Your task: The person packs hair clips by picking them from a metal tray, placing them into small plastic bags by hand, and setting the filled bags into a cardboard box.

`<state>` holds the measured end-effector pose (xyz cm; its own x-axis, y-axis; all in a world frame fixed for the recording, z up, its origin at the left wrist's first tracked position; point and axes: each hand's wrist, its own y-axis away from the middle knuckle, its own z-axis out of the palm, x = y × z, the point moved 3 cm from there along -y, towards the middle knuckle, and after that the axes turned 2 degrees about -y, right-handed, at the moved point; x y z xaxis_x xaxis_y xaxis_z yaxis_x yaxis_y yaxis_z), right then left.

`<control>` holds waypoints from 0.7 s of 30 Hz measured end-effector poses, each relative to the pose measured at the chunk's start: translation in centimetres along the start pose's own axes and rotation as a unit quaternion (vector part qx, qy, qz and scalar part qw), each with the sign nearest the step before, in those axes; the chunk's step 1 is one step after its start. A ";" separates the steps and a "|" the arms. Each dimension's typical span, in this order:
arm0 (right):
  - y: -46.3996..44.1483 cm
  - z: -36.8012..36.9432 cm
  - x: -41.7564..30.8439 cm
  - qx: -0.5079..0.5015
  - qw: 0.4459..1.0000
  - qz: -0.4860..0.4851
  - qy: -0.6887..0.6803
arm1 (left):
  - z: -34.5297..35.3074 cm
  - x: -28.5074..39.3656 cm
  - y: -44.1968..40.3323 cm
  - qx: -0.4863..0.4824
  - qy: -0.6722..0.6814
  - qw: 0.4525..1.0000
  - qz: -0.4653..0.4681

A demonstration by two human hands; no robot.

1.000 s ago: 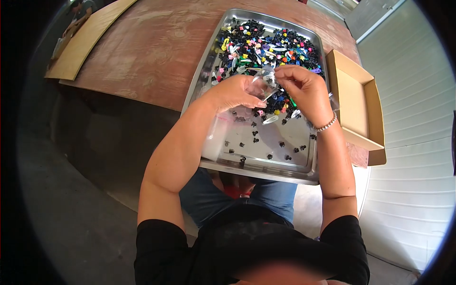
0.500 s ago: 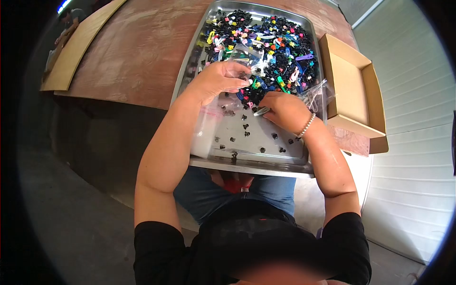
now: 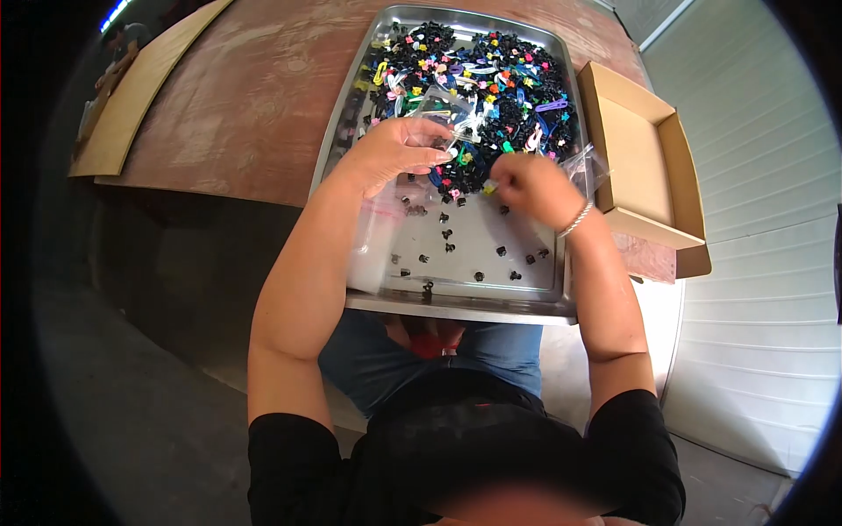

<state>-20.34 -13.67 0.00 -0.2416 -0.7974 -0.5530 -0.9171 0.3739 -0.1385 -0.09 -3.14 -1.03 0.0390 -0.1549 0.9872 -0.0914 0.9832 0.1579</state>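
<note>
So there's a big reddish-brown wooden table [image 3: 254, 96], a ribbed whitish panel wall [image 3: 745, 202] on the right, dark grey floor [image 3: 132, 368] and a bright bluish light [image 3: 114, 15] top left.

The tray [image 3: 478, 219] is smooth metal, glossy along its rim. Inside it, the clips [image 3: 517, 79] look like plastic, mostly shiny black, and the bag [image 3: 438, 103] over them is thin, clear, glossy plastic. At the tray's near left, the sleeves [image 3: 368, 250] are filmy, milky plastic. Right of the tray, the box [image 3: 627, 158] is matt brown cardboard. Under the tray, the table [image 3: 254, 79] is reddish wood with a scuffed surface.
</note>
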 end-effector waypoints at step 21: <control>1.0 -0.3 1.5 -0.063 0.968 0.066 0.235 | 0.3 -0.3 -0.1 -0.022 -0.012 1.000 -0.011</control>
<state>-21.69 -14.64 -0.73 -0.4488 -0.8856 -0.1193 -0.8931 0.4491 0.0259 -0.40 -3.22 -1.36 0.0167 -0.1777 0.9839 -0.0476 0.9828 0.1784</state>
